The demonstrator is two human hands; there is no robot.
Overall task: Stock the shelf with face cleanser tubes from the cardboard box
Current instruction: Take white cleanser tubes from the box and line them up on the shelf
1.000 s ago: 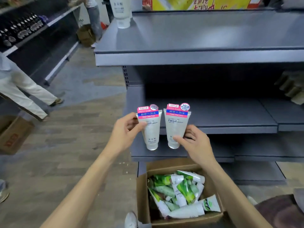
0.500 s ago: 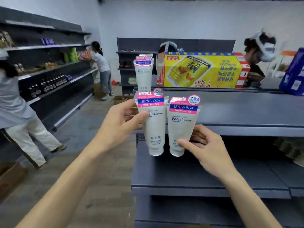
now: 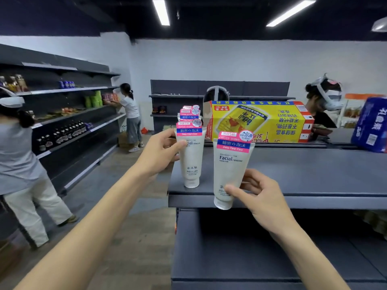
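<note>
My left hand (image 3: 160, 150) grips a white face cleanser tube (image 3: 191, 162) with a pink and blue top, standing cap-down on the left end of the grey top shelf (image 3: 303, 174). Behind it stand more tubes of the same kind (image 3: 190, 114) in a row. My right hand (image 3: 259, 195) pinches a second tube (image 3: 230, 170) near its cap, upright in the air just before the shelf's front edge. The cardboard box is out of view.
A yellow carton (image 3: 257, 122) lies across the back of the top shelf, a blue pack (image 3: 369, 124) at its right. A lower shelf (image 3: 230, 258) sits beneath. People stand in the left aisle (image 3: 21, 164) and by far shelving (image 3: 129, 114); another is behind the carton (image 3: 323, 103).
Both hands rose from over the box to the top shelf. The left tube now stands on the shelf surface; the right tube has moved apart to the right. The camera tilted up.
</note>
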